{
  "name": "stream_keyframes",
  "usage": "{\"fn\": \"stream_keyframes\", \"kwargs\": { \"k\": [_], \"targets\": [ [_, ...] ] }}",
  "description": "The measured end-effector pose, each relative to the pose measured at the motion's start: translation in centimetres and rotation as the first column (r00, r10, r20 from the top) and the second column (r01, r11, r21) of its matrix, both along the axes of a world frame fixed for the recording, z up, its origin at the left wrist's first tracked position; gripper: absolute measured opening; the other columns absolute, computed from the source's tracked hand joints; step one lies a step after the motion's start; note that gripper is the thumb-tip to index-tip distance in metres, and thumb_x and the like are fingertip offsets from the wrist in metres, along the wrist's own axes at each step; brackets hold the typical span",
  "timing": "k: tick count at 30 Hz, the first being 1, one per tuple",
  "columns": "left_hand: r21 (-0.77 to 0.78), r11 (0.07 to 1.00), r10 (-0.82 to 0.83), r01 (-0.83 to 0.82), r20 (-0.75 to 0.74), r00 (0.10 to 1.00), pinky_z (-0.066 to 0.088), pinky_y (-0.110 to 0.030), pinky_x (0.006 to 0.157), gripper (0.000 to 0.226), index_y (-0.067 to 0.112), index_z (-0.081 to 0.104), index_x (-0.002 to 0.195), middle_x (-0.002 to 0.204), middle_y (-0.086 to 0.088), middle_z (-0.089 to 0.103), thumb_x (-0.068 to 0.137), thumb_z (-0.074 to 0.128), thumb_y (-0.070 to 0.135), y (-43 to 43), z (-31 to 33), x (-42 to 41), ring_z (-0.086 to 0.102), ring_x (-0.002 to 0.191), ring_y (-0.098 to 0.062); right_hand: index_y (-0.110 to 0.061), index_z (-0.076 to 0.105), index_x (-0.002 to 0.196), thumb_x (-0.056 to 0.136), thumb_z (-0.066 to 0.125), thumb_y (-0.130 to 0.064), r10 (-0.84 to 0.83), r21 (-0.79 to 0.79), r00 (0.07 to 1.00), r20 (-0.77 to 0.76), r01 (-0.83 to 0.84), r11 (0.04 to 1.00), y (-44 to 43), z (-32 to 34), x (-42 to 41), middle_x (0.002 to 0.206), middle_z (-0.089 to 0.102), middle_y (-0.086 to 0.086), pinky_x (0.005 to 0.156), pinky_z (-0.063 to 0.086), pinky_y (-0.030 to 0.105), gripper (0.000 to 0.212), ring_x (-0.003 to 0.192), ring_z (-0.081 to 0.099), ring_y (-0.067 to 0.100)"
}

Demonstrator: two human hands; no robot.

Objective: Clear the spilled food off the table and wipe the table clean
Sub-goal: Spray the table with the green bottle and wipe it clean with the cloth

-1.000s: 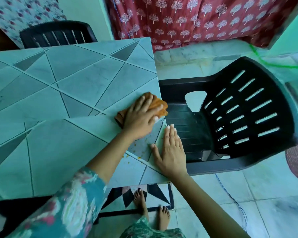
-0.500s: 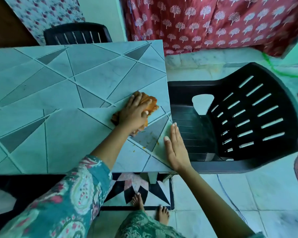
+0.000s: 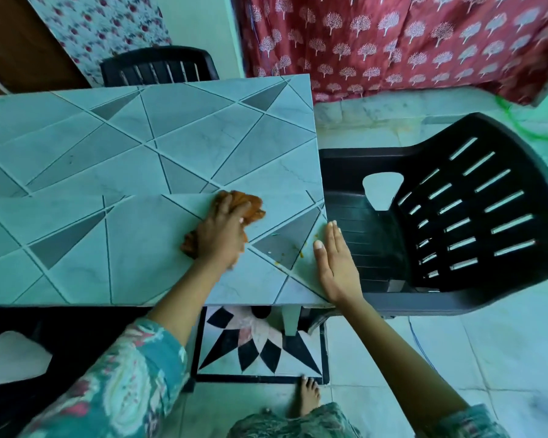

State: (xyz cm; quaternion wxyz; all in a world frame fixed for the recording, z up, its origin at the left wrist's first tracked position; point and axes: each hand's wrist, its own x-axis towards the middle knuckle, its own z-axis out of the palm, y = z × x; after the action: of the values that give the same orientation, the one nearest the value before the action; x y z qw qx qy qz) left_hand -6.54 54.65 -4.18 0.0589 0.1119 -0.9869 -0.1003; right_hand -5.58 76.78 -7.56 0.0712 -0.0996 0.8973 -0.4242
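Note:
The tabletop (image 3: 159, 159) is tiled in pale and grey triangles. My left hand (image 3: 220, 238) lies over a bunched orange cloth (image 3: 250, 205) near the table's right end, fingers curled into the cloth and pressing it on the tiles. Small yellow-orange food bits (image 3: 301, 255) and a few crumbs lie on the grey triangle between my hands. My right hand (image 3: 336, 263) stands flat with straight fingers against the table's right edge, just right of the food bits.
A black plastic chair (image 3: 475, 216) stands right against the table's right edge. Another black chair (image 3: 159, 66) is at the far side, and a third shows at the bottom left. My bare foot (image 3: 309, 396) is on the floor below.
My left hand has pulled the cloth back from the right edge towards me, and the cloth is now bunched. My right hand has turned from lying flat on the corner to standing along the edge.

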Motion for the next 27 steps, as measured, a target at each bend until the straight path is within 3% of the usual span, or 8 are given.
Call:
{"fn": "stream_keyframes", "kwargs": {
  "k": [2, 4, 7, 9, 12, 16, 19, 27],
  "targets": [
    [0.339, 0.935, -0.088, 0.108, -0.072, 0.993, 0.048, -0.041, 0.085, 0.043, 0.035, 0.059, 0.12, 0.135, -0.004, 0.053, 0.085, 0.049, 0.014, 2.4, 0.4, 0.8, 0.056, 0.112, -0.032, -0.011, 0.008, 0.149, 0.089, 0.007, -0.057, 0.002, 0.013, 1.0, 0.012, -0.002, 1.0, 0.0, 0.2, 0.1, 0.158, 0.003, 0.0, 0.114, -0.001, 0.019, 0.076, 0.144, 0.0, 0.009],
    [0.845, 0.528, -0.016, 0.086, -0.091, 0.996, 0.051, -0.038, 0.086, 0.038, 0.037, 0.059, 0.111, 0.111, -0.001, 0.065, 0.087, 0.045, 0.01, 2.7, 2.3, 1.1, 0.064, 0.096, -0.025, -0.011, 0.01, 0.149, 0.091, 0.013, -0.051, 0.008, 0.023, 1.0, 0.017, -0.009, 1.0, 0.0, 0.3, 0.0, 0.158, 0.005, 0.001, 0.114, -0.001, 0.019, 0.071, 0.144, 0.001, 0.009],
    [0.992, 0.063, 0.133, -0.108, 0.099, 0.986, 0.051, -0.016, 0.062, 0.035, 0.022, 0.055, 0.112, 0.086, 0.003, 0.07, 0.094, 0.038, -0.002, 0.4, 4.2, 1.2, 0.065, 0.07, -0.007, -0.011, 0.011, 0.149, 0.096, 0.017, -0.049, 0.017, 0.058, 1.0, 0.01, -0.018, 0.998, 0.3, 0.5, -0.4, 0.158, 0.006, 0.001, 0.113, -0.002, 0.019, 0.066, 0.144, 0.002, 0.009],
    [0.966, 0.165, 0.223, -0.199, 0.16, 0.962, 0.047, -0.013, 0.055, 0.031, 0.014, 0.056, 0.112, 0.088, -0.002, 0.066, 0.095, 0.036, -0.002, -2.1, 3.7, 1.3, 0.063, 0.065, -0.007, -0.011, 0.012, 0.149, 0.101, 0.022, -0.041, 0.028, 0.091, 1.0, 0.0, -0.027, 0.995, 0.5, 0.7, -0.7, 0.158, 0.006, 0.001, 0.113, -0.003, 0.019, 0.058, 0.145, 0.001, 0.01],
    [0.872, 0.418, 0.331, -0.255, 0.116, 0.937, 0.049, -0.027, 0.083, 0.032, 0.012, 0.055, 0.123, 0.11, -0.004, 0.063, 0.095, 0.043, 0.024, -4.5, 2.4, 1.1, 0.059, 0.102, -0.018, -0.011, 0.01, 0.15, 0.101, 0.022, -0.038, 0.088, 0.165, 0.996, 0.007, -0.088, 0.982, 0.8, 1.1, -1.5, 0.158, 0.005, 0.002, 0.112, -0.004, 0.019, 0.057, 0.145, -0.001, 0.01],
    [0.337, 0.941, -0.022, 0.01, 0.032, 0.999, 0.019, -0.042, 0.115, 0.067, 0.029, 0.02, 0.148, 0.159, -0.003, 0.007, 0.09, 0.048, 0.047, -1.3, 0.0, 2.5, 0.011, 0.145, -0.02, -0.012, 0.01, 0.15, 0.101, 0.021, -0.04, 0.156, 0.271, 0.988, 0.019, -0.155, 0.95, 1.3, 1.6, -2.3, 0.158, 0.005, 0.0, 0.113, -0.005, 0.02, 0.057, 0.145, -0.001, 0.009],
    [0.067, 0.998, 0.02, -0.02, 0.004, 1.0, 0.023, -0.046, 0.113, 0.064, 0.033, 0.025, 0.147, 0.159, -0.005, 0.004, 0.089, 0.049, 0.043, -0.1, -1.9, 1.4, 0.01, 0.145, -0.026, -0.014, 0.013, 0.149, 0.1, 0.019, -0.043, 0.194, 0.292, 0.981, 0.013, -0.19, 0.938, 2.0, 1.6, -2.8, 0.157, 0.008, -0.002, 0.117, -0.002, 0.023, 0.057, 0.144, 0.001, 0.007],
    [0.099, 0.928, -0.358, 0.359, -0.029, 0.933, 0.031, -0.041, 0.11, 0.055, 0.032, 0.039, 0.141, 0.156, -0.005, 0.021, 0.087, 0.043, 0.039, 8.1, -1.7, -1.9, 0.024, 0.141, -0.028, -0.015, 0.022, 0.148, 0.1, 0.019, -0.041, 0.214, 0.202, 0.976, 0.032, -0.216, 0.955, 3.1, 1.6, -4.8, 0.156, 0.017, 0.0, 0.117, 0.003, 0.024, 0.055, 0.144, 0.007, 0.008]
  ]
}}
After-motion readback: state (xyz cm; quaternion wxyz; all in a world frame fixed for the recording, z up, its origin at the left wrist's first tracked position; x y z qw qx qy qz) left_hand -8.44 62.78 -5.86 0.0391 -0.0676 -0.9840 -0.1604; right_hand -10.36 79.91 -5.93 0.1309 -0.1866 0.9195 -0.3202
